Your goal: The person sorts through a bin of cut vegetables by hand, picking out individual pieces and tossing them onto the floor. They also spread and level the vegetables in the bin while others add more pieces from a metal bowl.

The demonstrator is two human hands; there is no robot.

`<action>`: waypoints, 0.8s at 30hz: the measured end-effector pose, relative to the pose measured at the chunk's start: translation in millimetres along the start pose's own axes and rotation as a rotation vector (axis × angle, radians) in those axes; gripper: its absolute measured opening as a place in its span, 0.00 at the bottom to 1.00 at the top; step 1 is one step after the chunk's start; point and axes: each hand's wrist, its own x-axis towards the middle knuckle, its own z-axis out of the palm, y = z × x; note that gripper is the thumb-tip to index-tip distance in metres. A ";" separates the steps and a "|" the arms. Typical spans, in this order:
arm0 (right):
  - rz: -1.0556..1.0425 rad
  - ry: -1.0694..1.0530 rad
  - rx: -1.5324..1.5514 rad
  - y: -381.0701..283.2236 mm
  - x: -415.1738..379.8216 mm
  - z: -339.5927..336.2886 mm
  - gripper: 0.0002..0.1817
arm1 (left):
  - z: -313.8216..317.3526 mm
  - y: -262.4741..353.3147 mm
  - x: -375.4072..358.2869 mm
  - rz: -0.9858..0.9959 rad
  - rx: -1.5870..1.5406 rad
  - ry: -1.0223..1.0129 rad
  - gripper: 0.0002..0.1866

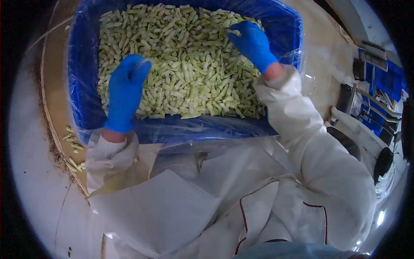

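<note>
A large blue crate [291,32], lined with clear plastic film, is filled with pale green cut vegetable pieces [185,64] that look like pieces of pod. Over the left part of the heap is my left hand [126,88] in a blue glove, its fingers curled in with the thumb against them; whatever they may hold is hidden. My right hand [252,43], also blue-gloved, is above the upper right of the heap. Its thumb and fingertips pinch together around what looks like one pale piece [234,32].
Several loose pieces [75,146] lie on the floor left of the crate. A white wall or panel [32,142] runs along the left. Metal-framed equipment with blue parts [379,99] stands at the right. My white coat [258,207] and sleeves fill the lower area.
</note>
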 end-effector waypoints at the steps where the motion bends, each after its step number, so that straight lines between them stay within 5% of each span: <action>1: -0.061 0.017 -0.068 6.0 6.1 15.9 0.12 | 6.2 1.2 -1.8 -0.028 -0.051 -0.013 0.06; 3: -0.183 0.057 -0.201 6.0 12.2 42.3 0.12 | 12.9 7.7 -3.3 -0.056 -0.131 -0.036 0.07; 6: -0.399 0.138 0.235 -14.7 -1.5 36.8 0.14 | 14.3 15.1 -7.4 -0.061 -0.124 -0.064 0.09; 8: -0.215 -0.033 0.295 -65.5 -40.4 6.3 0.15 | 16.6 24.2 -5.2 -0.039 0.004 -0.117 0.12; 11: -0.212 -0.253 0.411 -98.1 -76.9 5.2 0.18 | 33.3 23.0 -11.6 0.293 0.317 -0.125 0.12; 14: -0.337 -0.232 0.490 -111.4 -89.8 6.3 0.17 | 39.4 23.4 -22.0 0.234 0.425 -0.252 0.12; 17: -0.335 -0.263 0.590 -111.6 -93.1 0.5 0.15 | 32.9 24.9 -23.7 -0.057 0.424 -0.318 0.12; 20: -0.369 -0.393 0.494 -106.7 -97.5 7.8 0.15 | 30.9 15.5 -21.9 0.126 0.352 -0.061 0.11; 24: -0.299 -0.325 0.392 -88.4 -86.5 27.9 0.18 | 21.8 14.6 -16.6 0.002 0.380 -0.110 0.12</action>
